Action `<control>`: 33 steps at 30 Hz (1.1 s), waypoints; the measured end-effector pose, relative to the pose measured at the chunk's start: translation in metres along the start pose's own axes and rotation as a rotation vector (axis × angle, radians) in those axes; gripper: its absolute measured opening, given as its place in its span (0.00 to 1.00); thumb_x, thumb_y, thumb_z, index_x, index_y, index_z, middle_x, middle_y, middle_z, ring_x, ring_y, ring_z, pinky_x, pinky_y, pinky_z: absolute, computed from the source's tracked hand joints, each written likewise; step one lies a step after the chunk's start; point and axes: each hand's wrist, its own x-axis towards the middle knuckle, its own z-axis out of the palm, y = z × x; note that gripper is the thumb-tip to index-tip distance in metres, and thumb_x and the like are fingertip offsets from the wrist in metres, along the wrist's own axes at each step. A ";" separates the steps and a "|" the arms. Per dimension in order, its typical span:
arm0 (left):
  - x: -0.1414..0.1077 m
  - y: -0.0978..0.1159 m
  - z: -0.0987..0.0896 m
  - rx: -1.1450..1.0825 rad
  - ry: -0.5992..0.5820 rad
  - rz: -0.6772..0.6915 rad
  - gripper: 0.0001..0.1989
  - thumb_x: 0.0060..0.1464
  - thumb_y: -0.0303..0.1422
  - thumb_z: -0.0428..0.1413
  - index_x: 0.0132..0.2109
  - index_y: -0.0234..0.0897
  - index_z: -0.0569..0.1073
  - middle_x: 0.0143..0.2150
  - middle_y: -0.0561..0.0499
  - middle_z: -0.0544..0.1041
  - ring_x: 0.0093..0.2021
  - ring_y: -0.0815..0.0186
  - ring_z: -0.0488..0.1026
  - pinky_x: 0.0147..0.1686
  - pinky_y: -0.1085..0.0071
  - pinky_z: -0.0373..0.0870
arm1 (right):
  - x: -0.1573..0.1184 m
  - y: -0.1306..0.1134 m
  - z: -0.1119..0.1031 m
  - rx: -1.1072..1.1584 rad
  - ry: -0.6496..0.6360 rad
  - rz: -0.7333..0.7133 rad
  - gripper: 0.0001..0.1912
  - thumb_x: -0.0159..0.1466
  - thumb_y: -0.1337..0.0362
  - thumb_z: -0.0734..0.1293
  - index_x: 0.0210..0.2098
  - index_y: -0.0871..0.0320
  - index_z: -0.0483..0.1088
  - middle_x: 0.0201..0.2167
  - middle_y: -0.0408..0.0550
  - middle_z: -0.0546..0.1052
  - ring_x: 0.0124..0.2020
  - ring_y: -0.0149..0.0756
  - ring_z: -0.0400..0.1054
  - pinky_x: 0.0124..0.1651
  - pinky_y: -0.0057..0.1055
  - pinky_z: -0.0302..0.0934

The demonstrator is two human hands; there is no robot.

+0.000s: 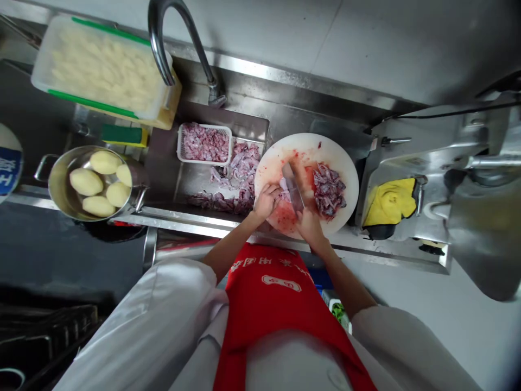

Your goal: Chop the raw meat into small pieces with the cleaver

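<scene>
My right hand (310, 227) is closed round the handle of a cleaver (292, 187), whose broad blade stands over the round white cutting board (280, 149). My left hand (266, 200) is closed, its fingertips pressed on a pale pink piece of raw meat (284, 190) just left of the blade. Blood smears the board. A heap of dark, reddish raw meat (329, 190) lies on its right side. Left of the board, more raw meat (244, 174) lies loose in the sink, beside a white basket (204, 161) holding small chopped pieces.
A tap (203, 60) arches over the sink. At the left are a metal pot (59, 187) with several peeled potatoes (86, 182), a sponge (124, 134) and a lidded tub (101, 70). On the right, a yellow cloth (391, 201) lies in a metal basin (435, 222).
</scene>
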 end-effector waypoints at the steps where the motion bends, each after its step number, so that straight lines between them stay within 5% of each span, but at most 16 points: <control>1: 0.000 -0.001 -0.001 -0.005 -0.015 0.009 0.15 0.61 0.26 0.55 0.53 0.36 0.78 0.51 0.44 0.76 0.51 0.56 0.70 0.56 0.57 0.70 | 0.011 -0.009 -0.003 0.016 0.022 -0.001 0.14 0.73 0.67 0.57 0.52 0.66 0.69 0.46 0.62 0.79 0.47 0.44 0.75 0.45 0.31 0.61; 5: 0.001 0.001 -0.006 -0.004 -0.032 0.006 0.16 0.61 0.25 0.53 0.54 0.36 0.78 0.50 0.44 0.76 0.51 0.56 0.69 0.55 0.58 0.71 | 0.042 -0.026 -0.014 0.087 0.075 -0.060 0.16 0.74 0.64 0.56 0.52 0.65 0.69 0.46 0.62 0.79 0.47 0.44 0.74 0.45 0.30 0.61; 10: -0.002 0.005 -0.001 0.035 -0.023 -0.013 0.18 0.60 0.25 0.53 0.55 0.36 0.78 0.52 0.45 0.76 0.54 0.55 0.68 0.59 0.56 0.67 | -0.002 0.019 0.002 0.062 0.010 -0.023 0.14 0.71 0.65 0.59 0.51 0.66 0.70 0.44 0.62 0.79 0.48 0.46 0.74 0.46 0.32 0.62; 13: -0.001 0.005 0.003 0.016 -0.022 -0.017 0.18 0.60 0.25 0.53 0.55 0.37 0.78 0.52 0.44 0.76 0.53 0.55 0.68 0.59 0.56 0.68 | -0.013 0.025 0.007 0.042 0.019 0.009 0.14 0.71 0.64 0.60 0.50 0.66 0.70 0.44 0.63 0.79 0.48 0.47 0.74 0.47 0.32 0.63; 18: -0.007 0.002 -0.003 -0.056 0.006 -0.005 0.17 0.58 0.23 0.52 0.51 0.35 0.78 0.49 0.43 0.76 0.52 0.55 0.70 0.56 0.58 0.71 | 0.033 -0.004 -0.004 0.121 0.106 0.000 0.14 0.70 0.64 0.62 0.51 0.65 0.71 0.45 0.63 0.80 0.48 0.46 0.75 0.45 0.29 0.63; 22: -0.032 0.003 -0.012 -0.078 0.111 -0.135 0.15 0.57 0.24 0.53 0.50 0.35 0.78 0.48 0.42 0.76 0.51 0.56 0.72 0.55 0.60 0.72 | 0.056 0.009 -0.011 0.238 0.119 -0.022 0.16 0.69 0.63 0.62 0.53 0.66 0.70 0.47 0.60 0.80 0.49 0.43 0.74 0.47 0.28 0.63; 27: -0.060 0.009 -0.012 -0.116 0.172 -0.242 0.11 0.61 0.30 0.55 0.49 0.36 0.77 0.48 0.43 0.75 0.50 0.58 0.73 0.53 0.62 0.72 | 0.036 0.019 -0.020 0.236 0.190 0.004 0.18 0.70 0.63 0.60 0.54 0.66 0.69 0.45 0.60 0.80 0.48 0.46 0.74 0.48 0.32 0.64; 30: -0.063 0.011 -0.009 -0.131 0.190 -0.249 0.11 0.61 0.31 0.56 0.49 0.36 0.77 0.47 0.44 0.75 0.49 0.59 0.73 0.53 0.63 0.72 | 0.013 0.000 -0.023 0.176 0.252 0.024 0.19 0.73 0.60 0.57 0.56 0.66 0.67 0.44 0.63 0.80 0.46 0.48 0.75 0.47 0.34 0.64; 33: -0.060 0.010 -0.008 -0.138 0.196 -0.234 0.10 0.61 0.30 0.56 0.48 0.36 0.77 0.46 0.44 0.75 0.49 0.59 0.73 0.53 0.63 0.72 | -0.001 -0.021 -0.014 0.164 0.166 0.041 0.18 0.74 0.62 0.54 0.54 0.66 0.68 0.44 0.63 0.80 0.46 0.46 0.75 0.46 0.32 0.63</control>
